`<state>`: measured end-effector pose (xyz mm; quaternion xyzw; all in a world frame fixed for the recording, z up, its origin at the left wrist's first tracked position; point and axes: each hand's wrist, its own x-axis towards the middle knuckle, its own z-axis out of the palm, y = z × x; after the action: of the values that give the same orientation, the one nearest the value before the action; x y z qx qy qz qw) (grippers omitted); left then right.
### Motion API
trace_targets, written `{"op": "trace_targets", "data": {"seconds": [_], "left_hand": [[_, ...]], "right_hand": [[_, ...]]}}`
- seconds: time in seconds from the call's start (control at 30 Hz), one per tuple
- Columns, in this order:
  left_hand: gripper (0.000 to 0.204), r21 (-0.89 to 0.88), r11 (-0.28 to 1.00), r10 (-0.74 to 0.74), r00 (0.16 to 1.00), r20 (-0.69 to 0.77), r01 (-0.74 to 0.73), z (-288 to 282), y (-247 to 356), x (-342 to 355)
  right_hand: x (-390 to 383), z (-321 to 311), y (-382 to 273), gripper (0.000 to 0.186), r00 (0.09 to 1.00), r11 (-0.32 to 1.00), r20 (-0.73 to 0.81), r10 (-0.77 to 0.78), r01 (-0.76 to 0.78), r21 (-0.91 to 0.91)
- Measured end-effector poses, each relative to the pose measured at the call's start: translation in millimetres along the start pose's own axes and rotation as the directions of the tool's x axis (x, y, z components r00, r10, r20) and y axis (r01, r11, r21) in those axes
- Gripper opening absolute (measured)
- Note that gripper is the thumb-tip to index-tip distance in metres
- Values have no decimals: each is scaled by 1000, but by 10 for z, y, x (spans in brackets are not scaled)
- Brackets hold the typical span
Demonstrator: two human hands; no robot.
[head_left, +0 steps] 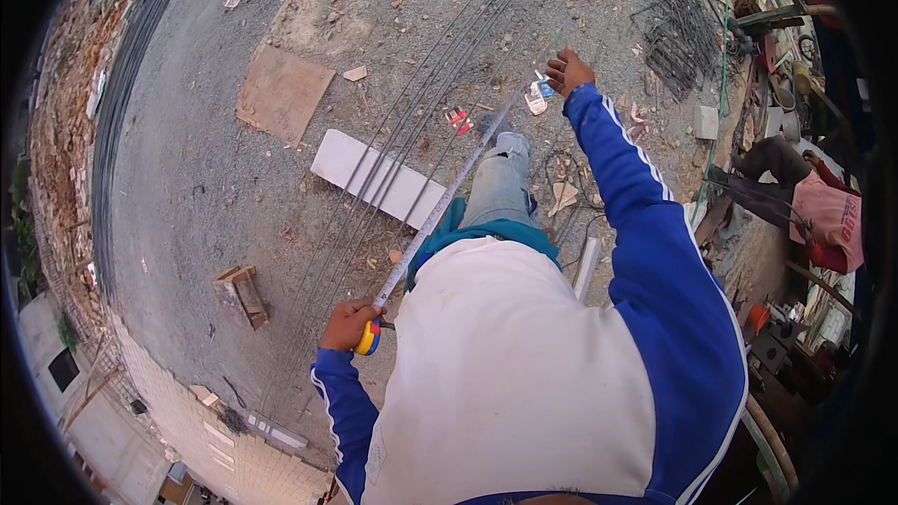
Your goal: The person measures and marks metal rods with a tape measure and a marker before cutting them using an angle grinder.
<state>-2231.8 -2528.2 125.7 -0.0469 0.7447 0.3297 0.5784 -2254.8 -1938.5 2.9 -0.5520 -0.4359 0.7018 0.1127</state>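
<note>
My left hand (346,325) is closed around a yellow and blue tape measure (368,338), low beside my left side. Its pale blade (446,198) is drawn out, slanting up and to the right across my front. My right hand (570,72) reaches forward near the blade's far end, fingers curled. A small light-blue bit shows at the fingertips; I cannot make out what they grip. Beneath the blade, long thin steel bars (421,93) run over a white rectangular block (339,161) on the gravel.
A brown board (284,93) lies at the left, with a small wooden box frame (241,297) nearer me. Tangled dark wire (678,28) is heaped at the far right. Another person in a pink shirt (827,217) is at the right edge. Bundled bars (122,122) curve along the left.
</note>
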Motion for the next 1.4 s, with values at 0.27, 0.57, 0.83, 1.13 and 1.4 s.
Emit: {"op": "trace_targets", "data": {"seconds": [0.27, 0.57, 0.83, 1.13, 1.4], "left_hand": [[24, 515, 626, 584, 790, 188, -585, -83, -527, 862], [25, 360, 833, 369, 907, 202, -419, 288, -4, 2185], [32, 188, 946, 222, 952, 211, -262, 647, 345, 3308], [32, 381, 912, 78, 977, 199, -150, 880, 664, 3610], [27, 646, 610, 379, 885, 270, -459, 1084, 1114, 2918]], "right_hand": [[-2509, -640, 2759, 41, 993, 939, -112, 32, -68, -337], [-3437, -2977, 4322, 39, 666, 651, -616, 421, -694, -306], [-3440, -2502, 3689, 40, 650, 835, -596, 472, -547, 65], [-2776, -2824, 3119, 33, 771, 917, -516, 372, -390, 80], [-2410, -2876, 3243, 31, 762, 859, -487, 428, -511, -45]]}}
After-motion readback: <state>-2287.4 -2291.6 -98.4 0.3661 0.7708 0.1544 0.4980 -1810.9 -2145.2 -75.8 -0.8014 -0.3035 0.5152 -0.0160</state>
